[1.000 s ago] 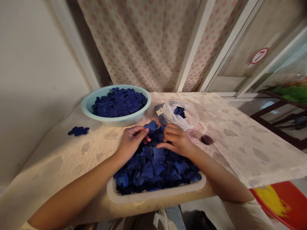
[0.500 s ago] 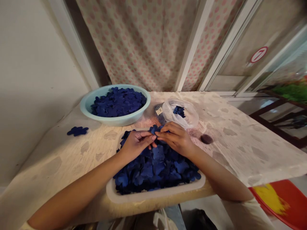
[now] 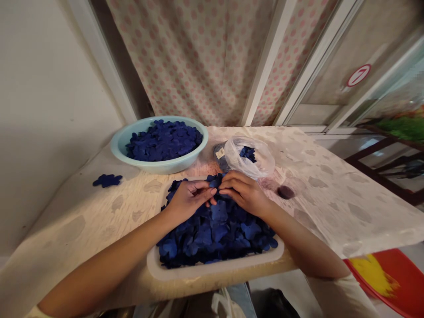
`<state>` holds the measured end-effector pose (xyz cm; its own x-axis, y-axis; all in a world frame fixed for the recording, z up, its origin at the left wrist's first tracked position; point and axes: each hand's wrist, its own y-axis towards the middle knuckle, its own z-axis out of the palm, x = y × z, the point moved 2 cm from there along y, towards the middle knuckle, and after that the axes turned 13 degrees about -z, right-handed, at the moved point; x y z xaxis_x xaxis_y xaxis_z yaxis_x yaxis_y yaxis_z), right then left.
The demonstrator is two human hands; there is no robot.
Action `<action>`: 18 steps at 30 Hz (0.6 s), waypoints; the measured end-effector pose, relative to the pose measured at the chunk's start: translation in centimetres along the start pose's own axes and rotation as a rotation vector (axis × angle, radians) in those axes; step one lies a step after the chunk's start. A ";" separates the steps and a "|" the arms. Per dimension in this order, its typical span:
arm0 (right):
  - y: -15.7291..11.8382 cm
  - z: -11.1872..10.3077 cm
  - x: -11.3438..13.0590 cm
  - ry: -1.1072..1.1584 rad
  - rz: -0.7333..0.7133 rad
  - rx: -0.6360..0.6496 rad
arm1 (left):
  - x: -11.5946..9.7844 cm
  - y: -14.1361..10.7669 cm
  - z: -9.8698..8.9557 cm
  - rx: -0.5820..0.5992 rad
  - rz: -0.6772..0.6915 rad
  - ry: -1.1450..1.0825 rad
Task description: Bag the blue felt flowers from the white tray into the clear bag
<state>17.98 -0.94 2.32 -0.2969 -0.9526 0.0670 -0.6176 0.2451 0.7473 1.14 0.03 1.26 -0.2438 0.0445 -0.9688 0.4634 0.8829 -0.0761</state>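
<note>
A blue fabric flower is pinched between my two hands, above the far part of a white tray. My left hand grips it from the left with thumb and fingers pressed together. From the right, my right hand holds its other edge with closed fingertips. Below them, many blue fabric flowers fill the tray in an overlapping heap. My fingers partly hide the held flower.
A light-blue basin heaped with blue flowers stands at the back left. Beside it is an open plastic bag with blue pieces. One stack of flowers lies at left, a dark round object at right. A red tray sits lower right.
My right fingers have shifted slightly at the flower's edge and moved a little down and right. The left hand has barely moved.
</note>
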 end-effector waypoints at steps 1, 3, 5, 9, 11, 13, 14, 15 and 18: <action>0.0 0.0 0.0 -0.027 0.003 0.008 | 0.0 0.0 0.0 -0.006 0.004 0.003; -0.2 0.1 0.1 -0.106 -0.008 0.047 | 0.1 0.0 0.0 -0.017 0.007 0.003; -0.5 0.2 0.1 -0.178 -0.035 0.086 | 0.1 0.1 0.0 -0.022 0.008 -0.003; -0.7 0.2 -0.1 -0.177 -0.053 0.075 | 0.3 0.1 0.0 -0.021 0.005 0.004; -0.7 0.1 -0.2 -0.155 -0.044 0.056 | 0.4 0.1 0.1 -0.018 -0.007 0.007; -0.7 0.0 -0.2 -0.145 -0.034 0.045 | 0.5 0.1 0.2 -0.009 -0.026 -0.003; -0.6 0.0 -0.3 -0.145 -0.030 0.048 | 0.6 0.2 0.3 0.001 -0.035 -0.013; -0.6 0.0 -0.3 -0.149 -0.030 0.054 | 0.6 0.2 0.3 0.012 -0.041 -0.023; -0.7 0.1 -0.3 -0.152 -0.039 0.079 | 0.6 0.2 0.5 0.040 -0.039 -0.042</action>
<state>18.43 -0.78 1.72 -0.3746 -0.9248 -0.0664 -0.6847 0.2276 0.6924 1.46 -0.01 0.56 -0.2264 -0.0104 -0.9740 0.4877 0.8643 -0.1226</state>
